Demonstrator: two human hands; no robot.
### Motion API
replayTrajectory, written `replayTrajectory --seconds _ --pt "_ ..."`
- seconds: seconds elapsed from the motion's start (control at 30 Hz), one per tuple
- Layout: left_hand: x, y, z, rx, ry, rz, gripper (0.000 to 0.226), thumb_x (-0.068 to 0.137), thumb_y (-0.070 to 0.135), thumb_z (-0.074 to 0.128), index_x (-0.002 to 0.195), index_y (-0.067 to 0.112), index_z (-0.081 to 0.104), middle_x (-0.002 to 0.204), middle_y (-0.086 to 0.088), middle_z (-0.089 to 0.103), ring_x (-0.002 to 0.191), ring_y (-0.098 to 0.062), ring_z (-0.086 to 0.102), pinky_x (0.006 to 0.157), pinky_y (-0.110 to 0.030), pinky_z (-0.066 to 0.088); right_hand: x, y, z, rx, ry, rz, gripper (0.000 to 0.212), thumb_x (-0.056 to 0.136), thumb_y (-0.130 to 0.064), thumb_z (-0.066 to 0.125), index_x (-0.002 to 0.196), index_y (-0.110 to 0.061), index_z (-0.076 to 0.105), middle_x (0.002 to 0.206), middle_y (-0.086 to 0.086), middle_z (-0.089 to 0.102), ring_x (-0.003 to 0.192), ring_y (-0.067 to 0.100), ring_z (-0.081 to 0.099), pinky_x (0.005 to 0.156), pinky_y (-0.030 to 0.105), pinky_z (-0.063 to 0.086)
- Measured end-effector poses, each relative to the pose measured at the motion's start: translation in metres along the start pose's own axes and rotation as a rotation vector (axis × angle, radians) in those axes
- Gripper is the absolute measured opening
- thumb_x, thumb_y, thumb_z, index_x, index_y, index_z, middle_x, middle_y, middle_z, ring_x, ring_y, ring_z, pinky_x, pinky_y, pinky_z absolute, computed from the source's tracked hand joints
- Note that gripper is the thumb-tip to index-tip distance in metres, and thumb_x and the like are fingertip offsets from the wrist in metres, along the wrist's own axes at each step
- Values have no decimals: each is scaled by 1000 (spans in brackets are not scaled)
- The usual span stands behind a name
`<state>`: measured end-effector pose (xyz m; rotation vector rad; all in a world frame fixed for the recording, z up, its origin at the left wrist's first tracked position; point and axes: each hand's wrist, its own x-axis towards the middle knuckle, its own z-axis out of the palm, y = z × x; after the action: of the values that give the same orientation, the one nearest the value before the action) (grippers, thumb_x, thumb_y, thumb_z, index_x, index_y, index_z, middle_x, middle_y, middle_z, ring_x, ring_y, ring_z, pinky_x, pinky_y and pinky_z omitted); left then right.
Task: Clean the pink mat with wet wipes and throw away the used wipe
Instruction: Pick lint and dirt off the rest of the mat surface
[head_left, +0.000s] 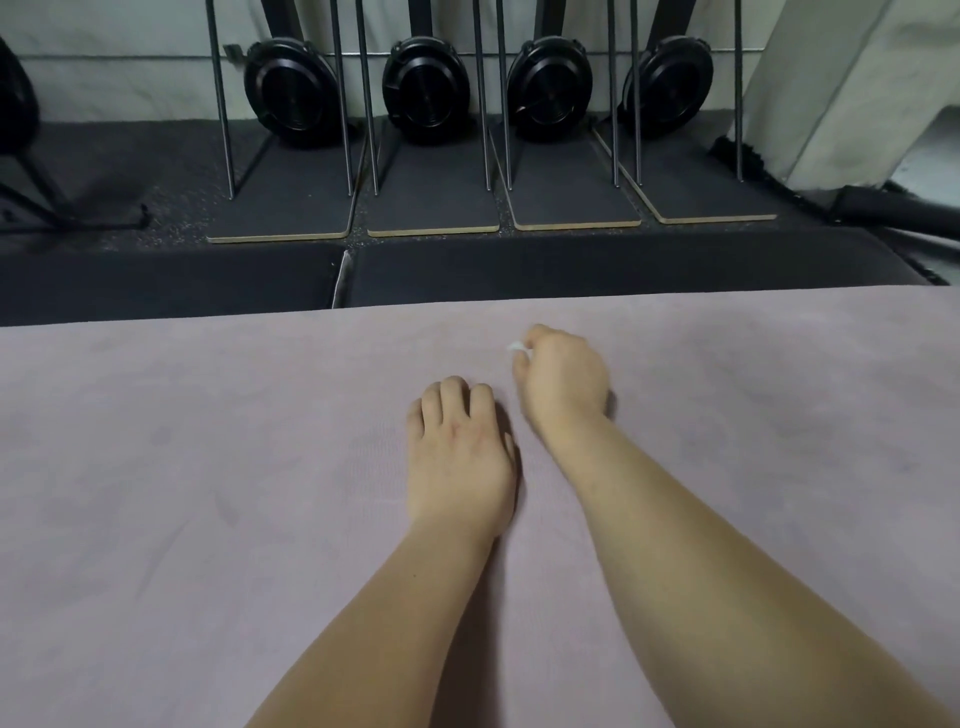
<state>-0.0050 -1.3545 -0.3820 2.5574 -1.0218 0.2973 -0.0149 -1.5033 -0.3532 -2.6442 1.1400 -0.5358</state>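
Pink mat spans floor: right hand pinches wadded wet wipe near far edge, left hand resting loose-fingered, empty, just behind.

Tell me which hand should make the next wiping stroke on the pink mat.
Right. The right hand pinches the white wipe, low over the pink mat near its far edge; the left hand holds nothing and merely rests on the mat.
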Motion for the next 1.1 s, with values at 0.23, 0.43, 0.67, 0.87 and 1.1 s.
replayTrajectory --seconds 0.23,0.43,0.67,0.87,1.1 --pt "1 0 1 2 -16 -4 22 93 27 50 112 15 52 119 -9 48 109 -34 45 98 -47 40 18 13 -1 -104 33 -10 25 101 -39 53 106 -18 66 99 9 69 90 36 66 64 34 40" --pt "2 0 1 27 -38 1 28 91 28 51 116 15 54 121 -10 47 110 -35 44 97 -48 41 54 72 -10 -178 112 276 19 103 -28 53 108 -14 65 106 11 69 96 35 66 68 36 40" --pt "1 -2 2 -9 -18 2 18 94 26 47 108 16 52 119 -8 48 109 -34 45 94 -47 40 31 -34 18 64 -61 -101 26 101 -39 52 109 -20 69 101 7 72 94 34 66 75 36 52" --pt "3 -2 2 7 -48 -1 25 92 28 49 114 16 53 123 -7 47 114 -34 43 98 -47 39 73 20 12 -146 70 83 13 97 -21 58 105 -19 68 95 8 70 87 32 66 61 34 43" --pt "3 -1 1 9 -59 -3 28 91 30 47 114 16 52 124 -8 46 116 -34 43 99 -48 39 82 -2 14 -79 14 115 16 96 -18 57 105 -19 70 99 11 71 93 36 68 66 34 45"
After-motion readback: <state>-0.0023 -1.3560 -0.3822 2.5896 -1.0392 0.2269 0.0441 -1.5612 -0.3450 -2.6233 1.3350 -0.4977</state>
